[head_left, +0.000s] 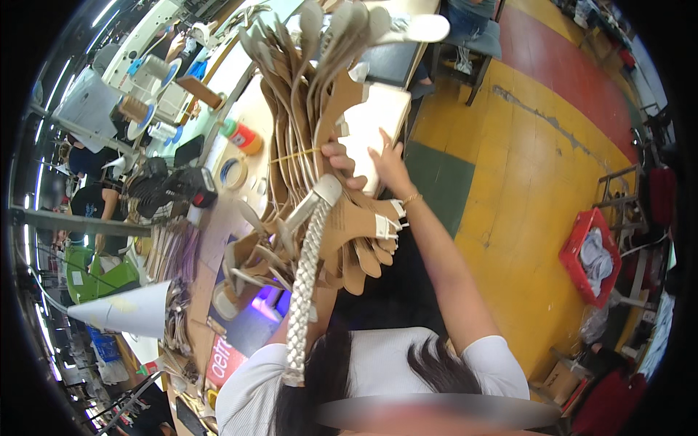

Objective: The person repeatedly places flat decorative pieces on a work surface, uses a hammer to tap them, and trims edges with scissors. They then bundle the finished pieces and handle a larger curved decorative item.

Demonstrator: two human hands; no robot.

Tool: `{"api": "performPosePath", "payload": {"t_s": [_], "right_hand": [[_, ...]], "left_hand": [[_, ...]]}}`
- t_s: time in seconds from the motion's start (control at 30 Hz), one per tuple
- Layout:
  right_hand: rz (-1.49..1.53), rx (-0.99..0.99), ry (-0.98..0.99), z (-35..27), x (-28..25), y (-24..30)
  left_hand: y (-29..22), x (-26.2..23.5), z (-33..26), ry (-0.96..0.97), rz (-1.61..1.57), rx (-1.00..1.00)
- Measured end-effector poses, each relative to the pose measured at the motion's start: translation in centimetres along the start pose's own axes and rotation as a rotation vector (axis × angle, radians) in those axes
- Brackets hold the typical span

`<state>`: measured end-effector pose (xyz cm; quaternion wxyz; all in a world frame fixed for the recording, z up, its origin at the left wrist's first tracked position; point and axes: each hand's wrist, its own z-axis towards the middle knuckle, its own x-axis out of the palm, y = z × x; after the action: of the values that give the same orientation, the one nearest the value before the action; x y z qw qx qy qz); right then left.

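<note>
A big bundle of tan, flat cut pieces [291, 138] with pale rounded ends stands in front of me, bound by a thin yellow band [294, 155]. My left hand [342, 161] is wrapped round its right side, the fingers showing and the rest hidden behind the pieces. A silvery braided strap [307, 280] hangs from the bundle toward my chest. To the right, my right hand [391, 168] is empty, its index finger and thumb apart, over the edge of a bright white board [374, 120]. Whether it touches the board I cannot tell.
On the table at left lie a red-and-yellow bottle [241, 136], a tape roll [233, 174] and a black fan-like device [171, 187]. Thread spools [156, 69] stand beyond. Right, on the yellow floor [509, 182], sits a red basket [590, 258] with cloth. Another person sits at the top.
</note>
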<state>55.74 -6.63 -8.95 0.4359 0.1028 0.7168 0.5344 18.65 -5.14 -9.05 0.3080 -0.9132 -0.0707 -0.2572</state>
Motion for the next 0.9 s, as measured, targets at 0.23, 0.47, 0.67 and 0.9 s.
{"api": "performPosePath", "payload": {"t_s": [0.23, 0.47, 0.67, 0.9], "right_hand": [[0.072, -0.228, 0.148, -3.9, -2.6, -7.8], [-0.134, 0.015, 0.625, -16.4, -22.9, -20.5], [-0.159, 0.852, 0.362, -25.6, -46.5, -22.7], [0.552, 0.802, -0.212, -29.5, -57.2, -24.9]], "left_hand": [[4.4, 23.3, 7.4, 0.354, -0.167, -0.127], [6.3, 46.4, 8.1, 0.794, -0.454, -0.252], [8.3, 57.1, 6.7, 1.036, -0.691, -0.391], [11.5, 63.6, 8.1, 1.082, -0.693, -0.517]]}}
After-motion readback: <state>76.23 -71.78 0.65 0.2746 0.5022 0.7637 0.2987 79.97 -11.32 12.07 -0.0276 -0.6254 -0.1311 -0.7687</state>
